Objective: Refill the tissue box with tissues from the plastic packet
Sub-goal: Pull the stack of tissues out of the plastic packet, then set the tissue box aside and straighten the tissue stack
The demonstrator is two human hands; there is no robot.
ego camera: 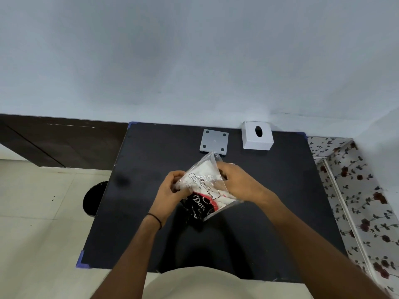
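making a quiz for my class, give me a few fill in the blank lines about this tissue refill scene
1. The packet is held by ____ hands.
2. The box has an oval hole in its ____ face.
3. The grey plate with four dark dots lies to the ____ of the box in the picture.
4. A black band sits on the ____ wrist.

Missing words: both; top; left; left

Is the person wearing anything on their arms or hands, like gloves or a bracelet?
No gloves and no sleeves in view: both forearms are bare. The left hand has a thin black band around its wrist. The right hand and its wrist carry nothing. No rings show on the fingers.
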